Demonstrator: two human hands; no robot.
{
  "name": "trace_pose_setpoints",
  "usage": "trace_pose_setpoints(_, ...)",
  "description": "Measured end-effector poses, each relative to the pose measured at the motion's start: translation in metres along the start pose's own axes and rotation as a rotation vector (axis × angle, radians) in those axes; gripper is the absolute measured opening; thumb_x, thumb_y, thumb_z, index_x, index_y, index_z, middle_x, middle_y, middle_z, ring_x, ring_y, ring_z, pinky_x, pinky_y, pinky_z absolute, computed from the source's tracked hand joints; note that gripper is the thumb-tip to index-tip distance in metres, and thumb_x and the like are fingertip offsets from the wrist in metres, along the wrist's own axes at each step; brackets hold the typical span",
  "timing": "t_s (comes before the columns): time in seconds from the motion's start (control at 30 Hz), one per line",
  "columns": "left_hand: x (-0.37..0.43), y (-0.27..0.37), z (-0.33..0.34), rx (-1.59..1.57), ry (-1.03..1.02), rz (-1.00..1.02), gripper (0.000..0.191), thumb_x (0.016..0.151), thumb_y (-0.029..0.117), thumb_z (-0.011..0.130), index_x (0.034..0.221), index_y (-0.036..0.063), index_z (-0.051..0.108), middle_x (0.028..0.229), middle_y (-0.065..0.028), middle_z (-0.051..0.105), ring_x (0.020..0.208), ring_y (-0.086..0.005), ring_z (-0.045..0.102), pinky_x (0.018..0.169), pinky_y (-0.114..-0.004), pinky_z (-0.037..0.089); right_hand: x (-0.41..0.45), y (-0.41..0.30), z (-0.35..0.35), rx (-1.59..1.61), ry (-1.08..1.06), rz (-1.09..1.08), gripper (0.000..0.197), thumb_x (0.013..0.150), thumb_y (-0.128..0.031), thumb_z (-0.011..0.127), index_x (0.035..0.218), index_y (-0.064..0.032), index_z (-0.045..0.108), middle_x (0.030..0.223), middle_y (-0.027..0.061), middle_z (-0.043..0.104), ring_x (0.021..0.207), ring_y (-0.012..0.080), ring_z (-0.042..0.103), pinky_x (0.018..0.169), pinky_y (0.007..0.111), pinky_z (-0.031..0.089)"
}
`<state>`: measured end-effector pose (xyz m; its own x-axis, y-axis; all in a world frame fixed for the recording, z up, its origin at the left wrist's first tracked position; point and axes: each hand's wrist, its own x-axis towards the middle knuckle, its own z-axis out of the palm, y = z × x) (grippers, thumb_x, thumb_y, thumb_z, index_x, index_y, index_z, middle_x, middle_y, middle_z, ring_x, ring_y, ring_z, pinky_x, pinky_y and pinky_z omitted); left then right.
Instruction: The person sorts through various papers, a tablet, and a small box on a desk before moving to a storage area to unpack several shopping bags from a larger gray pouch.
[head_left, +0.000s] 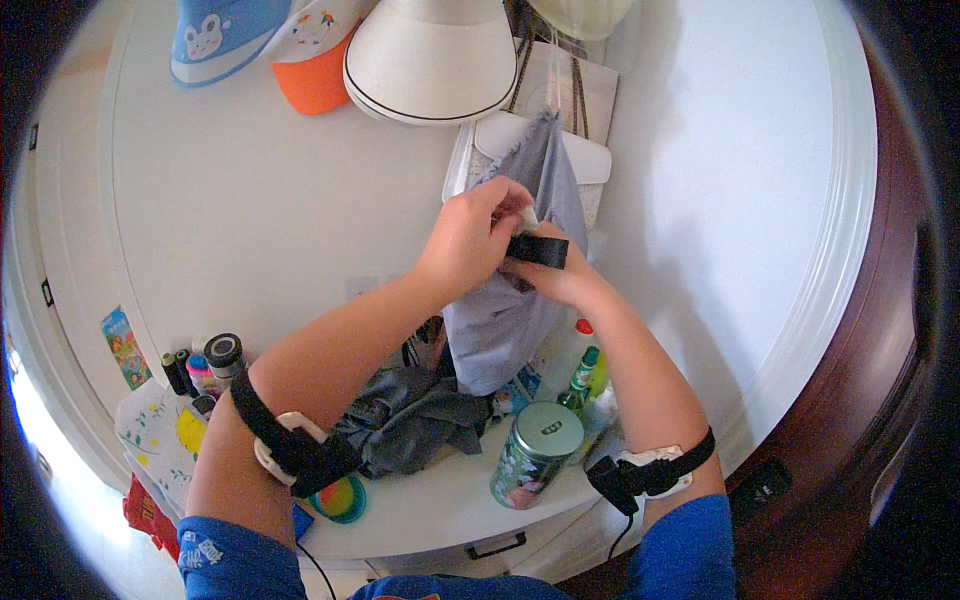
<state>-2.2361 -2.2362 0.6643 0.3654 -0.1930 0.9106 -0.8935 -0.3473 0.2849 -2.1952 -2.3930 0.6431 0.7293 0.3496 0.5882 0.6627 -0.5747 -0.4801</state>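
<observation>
My left hand is raised in front of me, fingers curled over a small white item. Just right of it and close against it is my right hand, partly hidden. A wide black band lies across the right hand; whether it is worn or held cannot be told. Directly behind both hands hangs a grey-blue drawstring cloth bag, its gathered top drawn up on a pale cord. Straps with black modules, a left arm band and a right arm band, circle my forearms.
Caps and a white visor hang above, beside a white handbag. On the white tabletop below are dark crumpled cloth, a green tin, a green bottle and several small jars. A wall stands at right.
</observation>
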Motion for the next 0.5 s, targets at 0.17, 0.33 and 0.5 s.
trace_pose_setpoints(0.17, -0.013, -0.010, -0.015, 0.374, -0.025, 0.120, 0.049, 0.070, 0.014, 0.067, 0.111, 0.0029, 0.041, 0.103, -0.0166, 0.052, 0.090, -0.0353, 0.055, 0.078, -0.039, 0.044, 0.008, 0.012, -0.002, -0.218, 0.117, -0.195, 0.031, 0.065, -0.025, 0.071, 0.093, -0.0153, 0.062, 0.092, 0.0116, 0.053, 0.089, 0.0331, 0.050, 0.079, 0.040, 0.040)
trace_pose_setpoints(0.33, -0.022, -0.001, -0.019, 0.614, -0.178, -0.004, 0.070, 0.066, 0.027, 0.071, 0.119, 0.0016, 0.032, 0.104, -0.0187, 0.051, 0.094, -0.0369, 0.052, 0.082, -0.039, 0.042, 0.004, -0.019, -0.004, -0.621, 0.574, -0.313, 0.018, 0.060, -0.021, 0.069, 0.076, -0.0139, 0.067, 0.103, 0.0052, 0.051, 0.107, 0.0320, 0.037, 0.090, 0.046, 0.028)
trace_pose_setpoints(0.5, -0.028, 0.002, -0.019, 0.721, -0.074, 0.049, 0.068, 0.067, 0.033, 0.069, 0.118, 0.0037, 0.036, 0.095, -0.0156, 0.054, 0.090, -0.0342, 0.053, 0.077, -0.042, 0.042, 0.023, -0.042, -0.032, -0.906, 0.628, -0.423, 0.018, 0.058, -0.019, 0.069, 0.072, -0.0085, 0.066, 0.100, 0.0079, 0.056, 0.101, 0.0292, 0.043, 0.088, 0.042, 0.031)
